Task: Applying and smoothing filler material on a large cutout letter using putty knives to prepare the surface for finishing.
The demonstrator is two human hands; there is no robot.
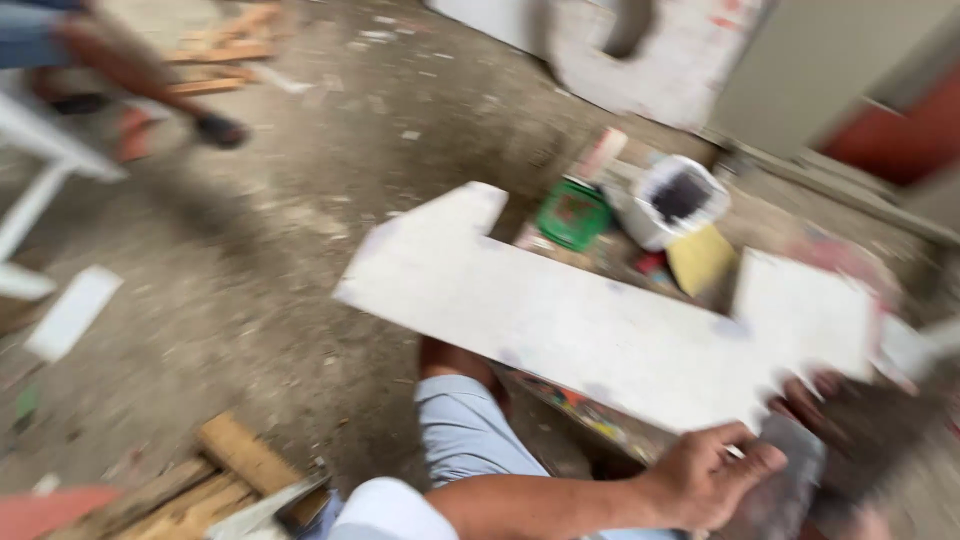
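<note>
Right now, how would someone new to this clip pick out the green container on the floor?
Start at the long white notched board held across the middle of the frame. Just beyond its far edge, on the dusty concrete floor, sits the green container, left of a white bucket with dark contents. It is the only bright green thing in that clutter.

Dusty grey concrete floor [300,230], littered with chips and scraps. At 11 o'clock, loose wood offcuts [225,50]; at 7 o'clock, more timber pieces [215,470]. At 9 o'clock, white furniture leg [35,190] and flat white scrap [72,312]. At 1 o'clock, pale wall panel [830,70] above a red strip [890,130]. Soft, even daylight.
</note>
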